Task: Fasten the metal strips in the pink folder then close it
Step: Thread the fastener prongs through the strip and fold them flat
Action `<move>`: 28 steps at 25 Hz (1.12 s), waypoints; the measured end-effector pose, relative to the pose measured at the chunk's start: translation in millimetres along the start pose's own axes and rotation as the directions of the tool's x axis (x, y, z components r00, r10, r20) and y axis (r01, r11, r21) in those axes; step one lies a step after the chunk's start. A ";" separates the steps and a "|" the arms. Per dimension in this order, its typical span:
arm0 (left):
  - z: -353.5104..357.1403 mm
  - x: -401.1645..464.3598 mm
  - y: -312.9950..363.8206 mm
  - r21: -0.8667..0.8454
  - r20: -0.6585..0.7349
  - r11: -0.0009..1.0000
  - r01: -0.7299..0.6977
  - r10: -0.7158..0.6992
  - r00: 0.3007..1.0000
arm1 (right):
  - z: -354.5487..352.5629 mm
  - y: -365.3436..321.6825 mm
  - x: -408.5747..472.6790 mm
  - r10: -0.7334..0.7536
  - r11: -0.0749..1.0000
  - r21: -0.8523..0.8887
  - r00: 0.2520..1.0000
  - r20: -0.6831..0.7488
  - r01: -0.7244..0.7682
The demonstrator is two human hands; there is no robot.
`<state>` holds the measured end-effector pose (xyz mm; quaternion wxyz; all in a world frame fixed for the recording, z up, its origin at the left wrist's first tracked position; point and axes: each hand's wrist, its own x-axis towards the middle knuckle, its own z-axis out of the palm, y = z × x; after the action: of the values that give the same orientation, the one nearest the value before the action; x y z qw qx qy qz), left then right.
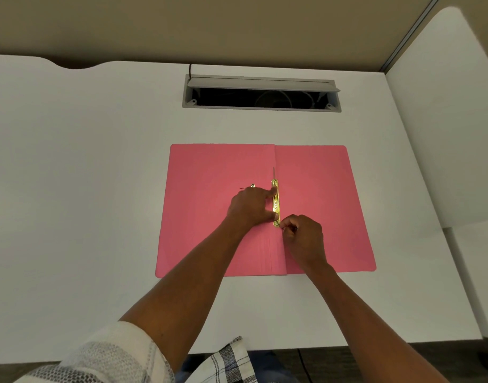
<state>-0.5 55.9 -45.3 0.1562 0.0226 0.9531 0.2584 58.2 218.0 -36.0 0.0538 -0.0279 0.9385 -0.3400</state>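
With the folder (314, 194) lying open, the bar (276, 204) is pinned by the left grip (249, 207) while a prong just beside is pinched by the right grip (302, 230); fastening and closing remain.

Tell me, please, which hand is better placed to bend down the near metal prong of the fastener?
Probably the right hand: its fingertips already pinch at the near end of the gold fastener bar, while the left hand presses on the bar.
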 end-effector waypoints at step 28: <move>0.5 -0.8 -1.1 -0.022 -0.014 1.000 -0.011 0.011 1.000 | 20.7 -5.7 -25.8 -0.025 0.999 -0.050 0.992 -0.125 0.019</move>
<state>0.4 55.0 -46.0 0.1483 0.0242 0.9511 0.2698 86.4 202.8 -46.0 -0.0100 -0.0181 0.9476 -0.3187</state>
